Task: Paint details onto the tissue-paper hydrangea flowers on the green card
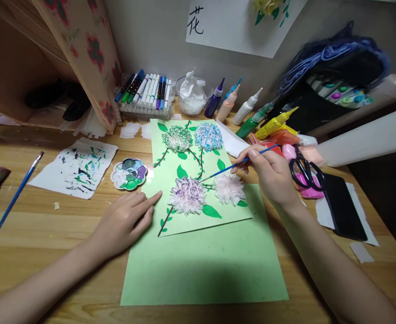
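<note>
On wooden desk [49, 225], right hand [272, 173] pinches thin blue-handled paintbrush [238, 165], tip between purple-white tissue-paper flower [187, 195] and pink tissue-paper flower [229, 189] on light-green paper sheet [162, 177]; left hand [126, 222], fingers together, pins sheet, so light strokes and steady sheet advised.

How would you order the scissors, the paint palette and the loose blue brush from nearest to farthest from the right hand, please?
From the right hand, which holds a paintbrush:
1. Scissors, just to its right.
2. Paint palette, well to its left, past the green sheet.
3. Loose blue brush, farthest left.
</note>
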`<action>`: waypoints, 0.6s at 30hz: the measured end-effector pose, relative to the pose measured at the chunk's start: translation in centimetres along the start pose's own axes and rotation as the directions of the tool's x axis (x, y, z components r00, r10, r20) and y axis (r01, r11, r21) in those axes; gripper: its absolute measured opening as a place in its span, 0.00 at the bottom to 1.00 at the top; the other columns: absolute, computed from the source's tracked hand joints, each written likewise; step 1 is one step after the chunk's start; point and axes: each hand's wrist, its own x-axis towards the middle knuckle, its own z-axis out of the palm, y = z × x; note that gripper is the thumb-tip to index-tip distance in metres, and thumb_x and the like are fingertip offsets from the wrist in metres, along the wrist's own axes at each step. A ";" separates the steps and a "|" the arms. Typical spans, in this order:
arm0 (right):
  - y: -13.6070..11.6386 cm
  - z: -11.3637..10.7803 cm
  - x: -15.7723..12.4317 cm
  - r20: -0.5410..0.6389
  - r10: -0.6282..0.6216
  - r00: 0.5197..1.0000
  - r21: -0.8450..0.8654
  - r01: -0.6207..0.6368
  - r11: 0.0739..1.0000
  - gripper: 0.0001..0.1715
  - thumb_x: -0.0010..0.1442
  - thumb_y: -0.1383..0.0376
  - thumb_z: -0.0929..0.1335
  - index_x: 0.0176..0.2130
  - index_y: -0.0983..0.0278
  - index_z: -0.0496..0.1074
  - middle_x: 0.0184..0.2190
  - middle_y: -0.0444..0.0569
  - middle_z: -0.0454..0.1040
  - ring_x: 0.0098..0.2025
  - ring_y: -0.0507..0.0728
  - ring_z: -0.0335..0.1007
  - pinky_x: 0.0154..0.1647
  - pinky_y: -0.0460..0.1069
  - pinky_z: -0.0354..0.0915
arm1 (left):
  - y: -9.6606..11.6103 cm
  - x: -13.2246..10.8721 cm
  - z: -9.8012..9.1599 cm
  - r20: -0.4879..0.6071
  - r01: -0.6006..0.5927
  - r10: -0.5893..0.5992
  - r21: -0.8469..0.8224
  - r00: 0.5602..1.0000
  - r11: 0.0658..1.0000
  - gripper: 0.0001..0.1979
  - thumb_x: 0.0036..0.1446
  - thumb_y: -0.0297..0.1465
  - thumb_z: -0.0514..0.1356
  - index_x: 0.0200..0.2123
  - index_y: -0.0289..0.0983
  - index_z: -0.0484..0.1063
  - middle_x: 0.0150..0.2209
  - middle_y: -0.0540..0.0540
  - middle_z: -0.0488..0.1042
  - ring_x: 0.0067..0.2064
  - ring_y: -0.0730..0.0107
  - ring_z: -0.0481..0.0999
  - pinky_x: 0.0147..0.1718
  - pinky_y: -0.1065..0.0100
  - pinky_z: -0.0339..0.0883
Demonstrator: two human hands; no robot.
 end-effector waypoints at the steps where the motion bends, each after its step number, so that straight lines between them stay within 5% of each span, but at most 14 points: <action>1: 0.0 -0.1 0.0 -0.006 0.000 1.000 -0.006 0.000 1.000 0.18 0.64 0.52 0.61 0.30 0.59 0.71 0.24 0.47 0.73 0.28 0.56 0.71 0.28 0.51 0.64 | 0.0 0.0 0.0 -0.002 0.002 -0.002 -0.001 1.000 1.000 0.19 0.64 0.30 0.49 0.55 0.36 0.69 0.29 0.47 0.70 0.32 0.68 0.69 0.33 0.67 0.64; 18: 0.3 -0.2 0.1 0.008 -0.022 1.000 0.015 0.022 1.000 0.17 0.65 0.55 0.61 0.31 0.58 0.71 0.25 0.46 0.73 0.29 0.56 0.71 0.28 0.51 0.64 | -0.1 0.0 0.1 0.002 -0.026 0.026 0.006 1.000 1.000 0.20 0.64 0.29 0.49 0.57 0.35 0.67 0.29 0.46 0.71 0.33 0.68 0.69 0.34 0.67 0.63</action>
